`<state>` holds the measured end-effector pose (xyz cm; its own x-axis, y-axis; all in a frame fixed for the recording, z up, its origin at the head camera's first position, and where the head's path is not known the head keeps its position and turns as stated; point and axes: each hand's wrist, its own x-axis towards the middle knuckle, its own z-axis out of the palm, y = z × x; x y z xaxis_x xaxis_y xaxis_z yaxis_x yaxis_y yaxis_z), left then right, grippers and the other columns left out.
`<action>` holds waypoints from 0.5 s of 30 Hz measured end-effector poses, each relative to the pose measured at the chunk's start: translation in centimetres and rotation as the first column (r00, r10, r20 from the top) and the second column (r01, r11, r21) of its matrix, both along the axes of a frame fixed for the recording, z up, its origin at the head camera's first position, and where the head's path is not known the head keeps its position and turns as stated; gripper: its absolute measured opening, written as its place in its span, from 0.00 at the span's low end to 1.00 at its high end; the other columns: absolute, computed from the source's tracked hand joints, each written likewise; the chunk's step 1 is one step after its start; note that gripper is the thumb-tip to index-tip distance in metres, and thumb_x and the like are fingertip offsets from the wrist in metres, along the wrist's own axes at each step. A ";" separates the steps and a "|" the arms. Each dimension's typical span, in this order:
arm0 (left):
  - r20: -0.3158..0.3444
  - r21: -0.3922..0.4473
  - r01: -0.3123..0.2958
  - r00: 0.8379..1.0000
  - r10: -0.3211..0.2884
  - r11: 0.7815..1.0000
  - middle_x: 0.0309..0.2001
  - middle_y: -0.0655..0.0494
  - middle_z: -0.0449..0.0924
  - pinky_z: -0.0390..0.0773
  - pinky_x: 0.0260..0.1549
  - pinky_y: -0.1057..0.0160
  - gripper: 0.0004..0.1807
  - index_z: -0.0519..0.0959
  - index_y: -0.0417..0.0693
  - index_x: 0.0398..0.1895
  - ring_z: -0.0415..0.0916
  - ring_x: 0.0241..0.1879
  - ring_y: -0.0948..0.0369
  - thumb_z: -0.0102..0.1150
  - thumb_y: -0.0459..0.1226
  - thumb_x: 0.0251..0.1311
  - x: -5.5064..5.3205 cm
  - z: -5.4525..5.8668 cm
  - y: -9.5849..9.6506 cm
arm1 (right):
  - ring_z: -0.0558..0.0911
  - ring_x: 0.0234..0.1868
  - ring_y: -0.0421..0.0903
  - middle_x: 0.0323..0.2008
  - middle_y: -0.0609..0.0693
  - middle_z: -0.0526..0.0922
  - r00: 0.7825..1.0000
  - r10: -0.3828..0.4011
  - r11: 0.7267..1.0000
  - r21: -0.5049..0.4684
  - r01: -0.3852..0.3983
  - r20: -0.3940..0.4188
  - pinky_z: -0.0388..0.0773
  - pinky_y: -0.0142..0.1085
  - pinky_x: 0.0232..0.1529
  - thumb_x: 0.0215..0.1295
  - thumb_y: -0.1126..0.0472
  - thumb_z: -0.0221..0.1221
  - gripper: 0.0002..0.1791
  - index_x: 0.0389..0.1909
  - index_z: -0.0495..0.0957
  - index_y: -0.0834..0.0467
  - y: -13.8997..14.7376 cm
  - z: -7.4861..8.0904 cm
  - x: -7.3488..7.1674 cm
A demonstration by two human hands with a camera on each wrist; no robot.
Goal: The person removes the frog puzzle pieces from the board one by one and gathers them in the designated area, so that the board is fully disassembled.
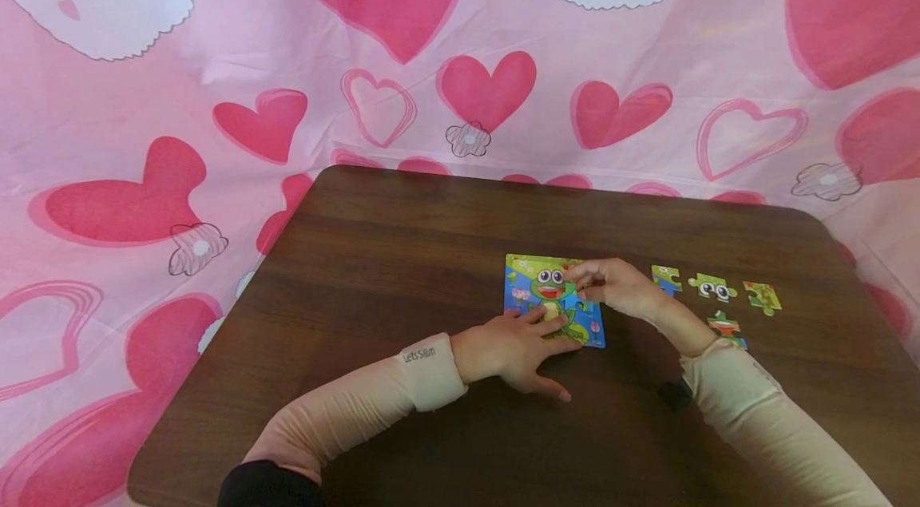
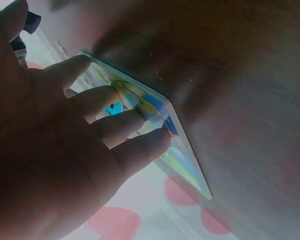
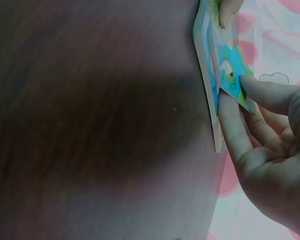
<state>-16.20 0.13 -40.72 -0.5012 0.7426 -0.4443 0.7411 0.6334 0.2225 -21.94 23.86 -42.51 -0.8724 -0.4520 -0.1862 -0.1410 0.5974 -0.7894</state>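
A frog jigsaw puzzle (image 1: 516, 295) in a flat square tray lies on the table. My left hand (image 1: 516, 349) rests on its lower part with fingers spread and thumb apart. In the left wrist view, straight fingertips (image 2: 162, 137) touch the picture. At the puzzle's right side, my right hand (image 1: 616, 285) pinches a puzzle piece. That blue and green puzzle piece (image 3: 228, 70) sits tilted up from the tray between thumb and fingers in the right wrist view. A blue inner patch of the tray shows beside it. Fingers hide part of the frog's body.
Several loose puzzle pieces lie right of the tray, including one with eyes (image 1: 711, 287), a yellow-green one (image 1: 763, 296) and one with a red mouth (image 1: 726, 326). The brown wooden table (image 1: 402, 251) has a pink heart-patterned cloth (image 1: 323, 116) behind it.
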 end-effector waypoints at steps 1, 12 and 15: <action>-0.002 0.000 0.001 1.000 -0.001 1.000 0.83 0.65 0.39 0.53 0.76 0.41 0.42 0.51 0.80 0.80 0.36 0.83 0.52 0.45 0.72 0.64 0.0 0.0 0.0 | 0.82 0.51 0.52 0.49 0.59 0.85 1.000 -0.001 1.000 0.000 0.001 -0.001 0.80 0.41 0.50 0.70 0.67 0.61 0.18 0.60 0.80 0.62 0.0 0.0 0.0; -0.044 -0.013 0.018 0.999 -0.018 1.000 0.83 0.63 0.42 0.57 0.75 0.41 0.42 0.53 0.78 0.80 0.41 0.82 0.50 0.44 0.73 0.63 0.1 0.3 0.3 | 0.82 0.49 0.51 0.47 0.58 0.85 1.000 0.008 1.000 0.026 -0.007 -0.021 0.79 0.37 0.46 0.70 0.67 0.61 0.17 0.59 0.80 0.62 -0.1 -0.1 0.0; -0.054 -0.013 0.019 0.998 -0.020 1.000 0.83 0.65 0.42 0.57 0.74 0.40 0.43 0.53 0.78 0.80 0.42 0.82 0.50 0.44 0.74 0.63 0.2 0.2 0.4 | 0.82 0.48 0.51 0.47 0.58 0.86 1.000 0.008 0.999 0.041 -0.007 -0.027 0.78 0.38 0.47 0.70 0.67 0.61 0.17 0.59 0.80 0.61 -0.1 0.0 0.0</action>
